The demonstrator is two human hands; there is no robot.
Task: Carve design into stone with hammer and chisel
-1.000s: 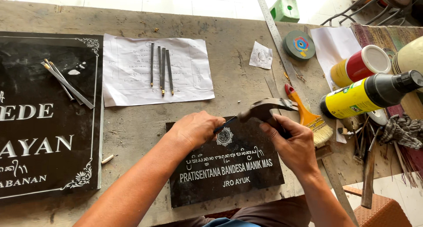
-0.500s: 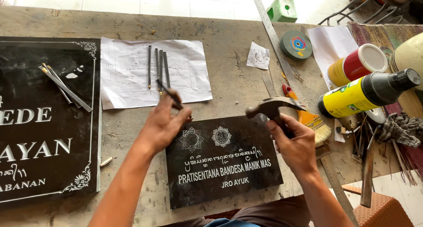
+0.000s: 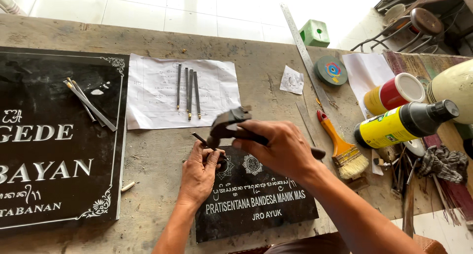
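Note:
A small black stone plaque (image 3: 256,204) with white carved lettering and round ornaments lies at the near edge of the workbench. My left hand (image 3: 198,175) rests on its upper left corner and pinches a thin dark chisel (image 3: 201,139), tilted up to the left. My right hand (image 3: 278,148) grips the handle of a dark hammer (image 3: 227,126), whose head hangs just above the chisel's top end.
A large black plaque (image 3: 49,150) with two metal rods (image 3: 91,106) lies at left. White paper (image 3: 157,94) holds three chisels (image 3: 188,91). At right are a paintbrush (image 3: 341,148), a yellow spray can (image 3: 399,126), a red-and-yellow can (image 3: 394,92), a steel ruler (image 3: 305,57), a round disc (image 3: 331,69) and a green box (image 3: 315,33).
My left hand reached up to the paper, picked a chisel and came back to the small plaque's corner. My right hand swung the hammer left, over the chisel.

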